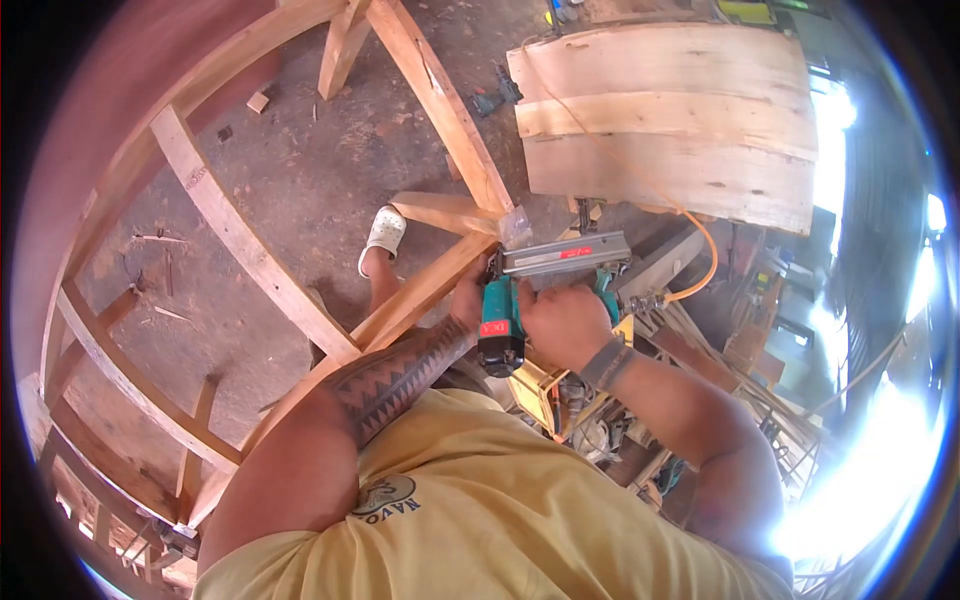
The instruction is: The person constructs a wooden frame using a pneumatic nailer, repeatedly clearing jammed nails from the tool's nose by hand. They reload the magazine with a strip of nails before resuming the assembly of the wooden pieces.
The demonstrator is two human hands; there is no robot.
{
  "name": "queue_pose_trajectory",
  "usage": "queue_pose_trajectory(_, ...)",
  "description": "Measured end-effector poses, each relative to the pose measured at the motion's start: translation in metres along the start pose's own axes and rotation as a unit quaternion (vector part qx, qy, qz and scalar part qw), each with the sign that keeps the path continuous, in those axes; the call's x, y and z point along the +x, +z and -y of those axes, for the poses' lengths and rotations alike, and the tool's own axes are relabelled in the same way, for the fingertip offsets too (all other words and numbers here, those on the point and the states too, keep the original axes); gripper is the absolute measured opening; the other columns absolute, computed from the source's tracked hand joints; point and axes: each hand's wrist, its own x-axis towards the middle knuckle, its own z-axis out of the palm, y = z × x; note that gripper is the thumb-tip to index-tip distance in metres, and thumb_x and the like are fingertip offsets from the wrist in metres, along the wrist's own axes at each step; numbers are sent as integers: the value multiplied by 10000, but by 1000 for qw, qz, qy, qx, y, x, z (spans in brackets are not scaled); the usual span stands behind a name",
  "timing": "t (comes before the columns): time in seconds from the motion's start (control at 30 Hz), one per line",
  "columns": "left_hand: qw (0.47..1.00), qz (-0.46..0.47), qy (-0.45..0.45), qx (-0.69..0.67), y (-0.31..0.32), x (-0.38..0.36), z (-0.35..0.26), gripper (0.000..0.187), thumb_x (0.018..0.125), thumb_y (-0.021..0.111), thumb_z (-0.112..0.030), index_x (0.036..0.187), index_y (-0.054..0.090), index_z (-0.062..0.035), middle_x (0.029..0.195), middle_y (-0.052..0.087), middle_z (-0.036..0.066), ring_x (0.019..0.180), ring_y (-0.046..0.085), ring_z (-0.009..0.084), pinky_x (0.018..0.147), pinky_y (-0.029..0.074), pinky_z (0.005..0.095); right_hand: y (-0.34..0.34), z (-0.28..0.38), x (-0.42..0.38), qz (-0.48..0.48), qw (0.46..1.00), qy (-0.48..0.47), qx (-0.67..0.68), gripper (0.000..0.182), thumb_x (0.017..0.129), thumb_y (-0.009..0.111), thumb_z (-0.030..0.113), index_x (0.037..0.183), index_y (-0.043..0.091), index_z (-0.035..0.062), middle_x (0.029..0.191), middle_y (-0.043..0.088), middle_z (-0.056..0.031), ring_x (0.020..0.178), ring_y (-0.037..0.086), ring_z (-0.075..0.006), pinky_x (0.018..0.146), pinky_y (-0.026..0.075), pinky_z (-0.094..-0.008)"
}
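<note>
My right hand (568, 322) is closed around the grip of a teal and black nail gun (497, 318) with a silver magazine (565, 255). The gun's nose is close to the corner joint of a wooden frame (430, 283). An orange air hose (712, 262) runs from a fitting at the gun's handle end. My left hand (467, 300) is against the frame just below that corner, partly covered by the gun, with its fingers hidden.
Curved wooden ribs (250, 230) of the frame spread across the left over a dirty floor (300, 150). Wide planks (670, 120) lie at the upper right, with a clamp (495, 92) by their left edge. A yellow stand (535, 395) and wood strips (690, 345) are below the gun.
</note>
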Motion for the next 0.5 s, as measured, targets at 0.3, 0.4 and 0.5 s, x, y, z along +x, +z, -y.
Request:
queue_pose_trajectory(0.3, 998, 32, -59, -10, -6, -1, 2, 610, 1074, 489, -638, 1186, 709, -79, 1029, 756, 145, 900, 729, 316, 852, 612, 482, 4, 5, -2, 18, 1000, 5, -18, 467, 893, 630, 212, 1286, 704, -28, 753, 749, -89, 646, 741, -252, 614, 561, -421)
queue_pose_trajectory(0.4, 999, 6, -35, 6, -13, 4, 4, 619, 1066, 504, -642, 1173, 714, -70, 1023, 762, 149, 900, 732, 315, 861, 610, 482, 5, 8, -2, 24, 999, 8, -23, 468, 899, 625, 210, 1292, 700, -33, 758, 750, -88, 646, 742, -248, 606, 557, -418)
queue_pose_trajectory(0.5, 999, 14, -29, -12, -13, 7, 5, 635, 1048, 530, -652, 1177, 709, -57, 1034, 764, 152, 909, 735, 317, 882, 609, 478, 6, 8, -2, 27, 999, 7, -16, 468, 905, 620, 211, 1295, 697, -35, 768, 755, -92, 648, 745, -248, 597, 554, -412)
